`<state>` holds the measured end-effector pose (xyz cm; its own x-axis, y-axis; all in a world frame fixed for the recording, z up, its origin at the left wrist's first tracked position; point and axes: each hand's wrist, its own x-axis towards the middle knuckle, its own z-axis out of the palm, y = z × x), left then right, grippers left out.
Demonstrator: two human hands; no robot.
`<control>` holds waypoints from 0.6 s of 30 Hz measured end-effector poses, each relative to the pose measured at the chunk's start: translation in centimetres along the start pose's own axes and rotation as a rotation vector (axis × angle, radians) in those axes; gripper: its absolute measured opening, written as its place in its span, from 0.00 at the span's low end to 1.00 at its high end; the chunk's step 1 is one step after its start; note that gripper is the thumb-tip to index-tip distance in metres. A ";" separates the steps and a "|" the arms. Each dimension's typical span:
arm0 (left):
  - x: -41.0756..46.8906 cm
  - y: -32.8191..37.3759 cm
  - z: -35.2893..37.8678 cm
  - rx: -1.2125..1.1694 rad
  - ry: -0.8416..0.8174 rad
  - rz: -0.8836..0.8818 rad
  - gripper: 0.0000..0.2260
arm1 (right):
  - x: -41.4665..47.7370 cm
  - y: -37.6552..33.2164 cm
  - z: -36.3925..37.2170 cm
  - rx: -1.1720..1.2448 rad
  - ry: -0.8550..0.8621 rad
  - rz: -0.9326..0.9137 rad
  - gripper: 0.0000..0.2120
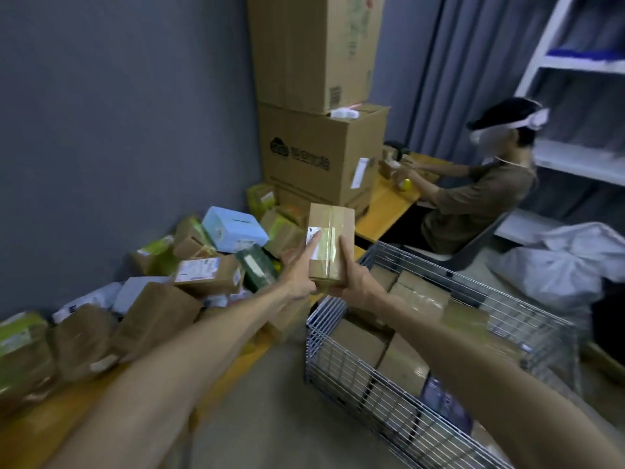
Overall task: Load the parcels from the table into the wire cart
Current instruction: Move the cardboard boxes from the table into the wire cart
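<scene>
At frame centre a taped parcel (pixel 329 243) is gripped at its lower end by the left hand (pixel 299 275) and right hand (pixel 355 279).

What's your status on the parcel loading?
Grip: left hand and right hand both on one taped brown parcel. Parcel in the air beside the wire cart, not yet in. Cart part-filled with boxes; nothing blocks the way.

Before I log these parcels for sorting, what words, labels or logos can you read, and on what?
No text reads clearly.
Held brown parcel, white label: blurred.
Large carton, cloud logo and printed characters: blurred.
Top carton, barcode: no digits legible.
Table parcel, printed label: too small.
</scene>
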<state>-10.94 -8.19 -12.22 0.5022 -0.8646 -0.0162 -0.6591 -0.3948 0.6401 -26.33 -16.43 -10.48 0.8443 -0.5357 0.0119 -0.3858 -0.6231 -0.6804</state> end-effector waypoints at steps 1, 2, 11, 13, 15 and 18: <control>0.2 1.4 1.0 0.003 -0.017 0.054 0.55 | -1.2 1.4 -1.2 0.009 0.024 0.024 0.58; 0.3 2.7 2.1 -0.046 -0.039 0.097 0.55 | -2.4 2.8 -2.3 0.012 0.042 0.046 0.59; 1.9 14.4 12.7 -0.068 -0.243 0.250 0.53 | -10.3 13.0 -9.3 0.001 0.161 0.192 0.62; 2.5 15.9 14.2 -0.056 -0.276 0.265 0.53 | -11.0 14.5 -10.5 0.024 0.182 0.234 0.61; 3.8 16.9 15.7 -0.050 -0.301 0.285 0.54 | -11.4 15.8 -11.3 0.051 0.196 0.248 0.59; 5.8 17.5 17.6 -0.072 -0.347 0.303 0.55 | -11.0 17.9 -11.9 0.081 0.203 0.277 0.59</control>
<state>-29.41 -25.56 -14.68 0.0679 -0.9953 -0.0688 -0.7001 -0.0966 0.7075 -46.93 -28.47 -14.11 0.6171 -0.7858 -0.0414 -0.5522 -0.3949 -0.7343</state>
